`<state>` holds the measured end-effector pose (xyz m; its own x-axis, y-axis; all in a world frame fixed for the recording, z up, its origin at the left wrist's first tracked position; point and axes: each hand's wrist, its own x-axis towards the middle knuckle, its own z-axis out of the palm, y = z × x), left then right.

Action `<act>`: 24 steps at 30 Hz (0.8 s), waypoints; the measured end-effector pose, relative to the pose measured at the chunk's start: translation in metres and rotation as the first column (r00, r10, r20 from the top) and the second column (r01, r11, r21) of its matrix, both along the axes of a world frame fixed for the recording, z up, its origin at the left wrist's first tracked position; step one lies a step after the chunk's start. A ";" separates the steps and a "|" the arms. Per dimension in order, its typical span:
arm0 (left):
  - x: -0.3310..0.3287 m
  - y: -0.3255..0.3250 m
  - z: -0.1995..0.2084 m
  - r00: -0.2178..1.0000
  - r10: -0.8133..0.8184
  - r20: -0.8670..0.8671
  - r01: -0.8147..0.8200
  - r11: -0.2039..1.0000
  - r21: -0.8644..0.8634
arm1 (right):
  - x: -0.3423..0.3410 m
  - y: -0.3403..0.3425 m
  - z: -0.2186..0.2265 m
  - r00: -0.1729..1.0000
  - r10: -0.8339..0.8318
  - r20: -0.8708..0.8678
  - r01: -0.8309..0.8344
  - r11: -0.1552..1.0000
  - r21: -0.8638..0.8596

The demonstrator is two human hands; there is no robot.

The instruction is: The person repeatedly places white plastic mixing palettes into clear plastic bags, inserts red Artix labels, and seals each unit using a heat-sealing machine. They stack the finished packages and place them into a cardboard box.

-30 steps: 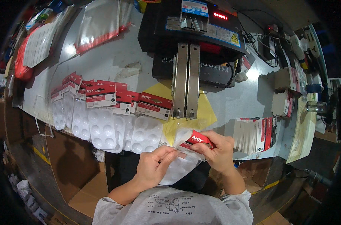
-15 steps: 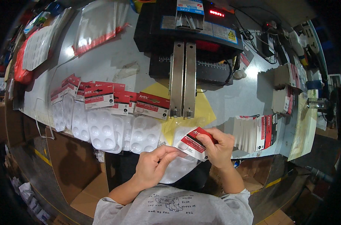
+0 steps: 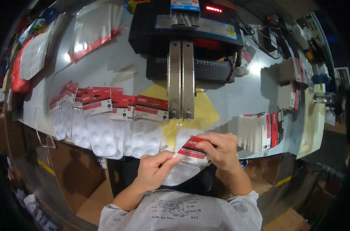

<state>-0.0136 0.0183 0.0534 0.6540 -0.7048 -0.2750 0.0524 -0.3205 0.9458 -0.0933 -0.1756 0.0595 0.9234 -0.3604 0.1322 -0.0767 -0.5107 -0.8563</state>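
Between my hands is a red and white header card (image 3: 192, 151), tilted over a white plastic paint palette (image 3: 178, 175) just in front of my body. My left hand (image 3: 155, 170) pinches the card's lower left edge between thumb and forefinger; whether it also grips the palette is hidden. My right hand (image 3: 221, 152) is closed on the card's upper right part, its thumb across the red band. To the left, several finished-looking palettes with round wells (image 3: 101, 136) lie overlapping in a row, red and white cards (image 3: 152, 108) at their tops.
A black machine (image 3: 186, 29) with two long metal bars (image 3: 181, 79) reaches toward me over a yellow sheet (image 3: 206, 111). A stack of header cards (image 3: 256, 131) stands at the right, more bundles (image 3: 292, 81) behind. Clear bags (image 3: 96, 30) lie far left; cardboard boxes (image 3: 78, 173) sit below the table edge.
The view has shifted slightly. My left thumb and forefinger have moved onto the card's left corner, and my right hand has turned, bending over the card's top edge.
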 end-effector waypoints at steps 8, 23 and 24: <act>-0.003 0.010 -0.027 0.891 0.424 -0.161 -0.437 0.898 -0.054 | -0.022 0.007 -0.008 0.882 0.086 -0.464 0.233 0.775 0.587; 0.028 -0.027 -0.053 0.934 0.348 0.086 -0.350 0.937 0.008 | 0.008 0.017 -0.051 0.937 -0.160 -0.311 0.350 0.421 0.837; 0.033 -0.031 -0.060 0.927 0.355 0.117 -0.356 0.934 -0.013 | 0.011 0.016 -0.056 0.941 -0.208 -0.268 0.331 0.399 0.855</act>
<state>0.0197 -0.0123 -0.0063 0.8889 -0.4181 -0.1872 0.0546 -0.3091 0.9495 -0.0822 -0.1599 0.0035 0.7398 -0.4541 -0.4965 -0.1804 0.5771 -0.7965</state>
